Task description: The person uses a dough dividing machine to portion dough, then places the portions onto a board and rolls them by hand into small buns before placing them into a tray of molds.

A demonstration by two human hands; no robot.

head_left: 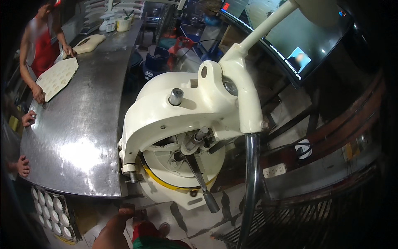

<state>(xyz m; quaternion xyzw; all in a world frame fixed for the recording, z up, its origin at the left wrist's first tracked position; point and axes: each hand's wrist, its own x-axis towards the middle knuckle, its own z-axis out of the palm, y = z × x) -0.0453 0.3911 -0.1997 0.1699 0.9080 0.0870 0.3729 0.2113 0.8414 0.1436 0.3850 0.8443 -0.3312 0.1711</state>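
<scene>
Reaching up from the lower edge, the person's left hand (120,220) is nearest the cream-coloured machine (186,112); whether its fingers are apart or together cannot be told from here, and the right hand is out of sight. The machine stands just beside the end of the steel table (83,137). Its body is glossy cast enamel, rounded on top, with a yellow-rimmed round plate (174,174) below, a black-knobbed lever (201,182) and a chromed handle (251,178). Farther along the table lies a white octagonal tray (58,76), touched by another person's hand (39,94), and beyond it a slab of dough (89,42).
</scene>
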